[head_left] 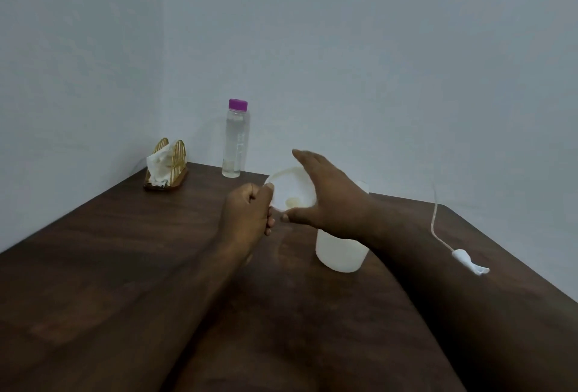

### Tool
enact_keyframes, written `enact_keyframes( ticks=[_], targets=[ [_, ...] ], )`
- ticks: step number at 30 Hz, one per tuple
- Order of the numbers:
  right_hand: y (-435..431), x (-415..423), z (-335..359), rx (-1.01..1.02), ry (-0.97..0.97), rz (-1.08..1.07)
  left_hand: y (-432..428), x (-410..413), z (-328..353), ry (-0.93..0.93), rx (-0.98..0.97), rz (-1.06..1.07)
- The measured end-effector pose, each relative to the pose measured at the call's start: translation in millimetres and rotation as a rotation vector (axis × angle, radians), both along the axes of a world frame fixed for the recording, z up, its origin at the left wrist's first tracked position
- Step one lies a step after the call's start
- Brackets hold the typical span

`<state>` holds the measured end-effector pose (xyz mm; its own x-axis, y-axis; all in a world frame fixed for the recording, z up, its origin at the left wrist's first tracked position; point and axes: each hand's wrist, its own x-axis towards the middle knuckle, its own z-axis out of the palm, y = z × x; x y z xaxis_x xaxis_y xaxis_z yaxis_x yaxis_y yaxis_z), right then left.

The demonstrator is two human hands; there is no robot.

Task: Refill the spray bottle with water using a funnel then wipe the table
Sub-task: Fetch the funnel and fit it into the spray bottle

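The left hand (pixel 250 215) pinches the rim of the white funnel (pixel 292 188), held above the worktop (pixel 125 251) with its wide mouth tilted toward the viewer. The right hand (pixel 331 197), fingers spread, cups its far side, grasping nothing. Behind the right wrist stands a translucent spray bottle (pixel 341 251). Farther back are a purple-capped water bottle (pixel 236 138) and a napkin holder (pixel 165 163).

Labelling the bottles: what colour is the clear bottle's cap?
Magenta-purple cap, head view.

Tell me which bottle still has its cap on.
The tall clear bottle at the back, topped with a purple cap. The white bottle under the right hand is open.
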<state>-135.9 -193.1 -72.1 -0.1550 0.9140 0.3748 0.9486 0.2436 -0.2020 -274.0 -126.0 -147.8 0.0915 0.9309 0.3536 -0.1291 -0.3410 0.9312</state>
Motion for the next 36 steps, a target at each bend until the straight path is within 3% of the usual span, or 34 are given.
enact_keyframes(
  ticks=[5,11,15,18,22,27,31,36],
  targets=[
    [-1,9,-9,0.042,0.077,-0.008,-5,3,4,-0.018,0.074,-0.051],
    [-4,20,7,0.118,0.292,-0.059,-5,7,6,-0.114,0.008,-0.097],
    [-7,45,41,0.134,0.554,-0.187,-10,18,-12,0.27,0.166,-0.083],
    [-9,66,60,0.15,0.785,-0.178,-11,34,-25,0.444,0.218,-0.104],
    [-13,84,67,0.171,0.969,-0.21,-9,48,-34,0.728,0.464,-0.019],
    [-16,97,68,0.172,0.952,-0.228,-12,55,-34,0.93,0.723,-0.019],
    [-19,98,69,0.156,0.885,-0.181,-15,58,-35,1.103,0.749,-0.088],
    [-20,94,59,0.106,0.728,-0.155,-16,59,-33,1.123,0.729,-0.145]
  ],
)
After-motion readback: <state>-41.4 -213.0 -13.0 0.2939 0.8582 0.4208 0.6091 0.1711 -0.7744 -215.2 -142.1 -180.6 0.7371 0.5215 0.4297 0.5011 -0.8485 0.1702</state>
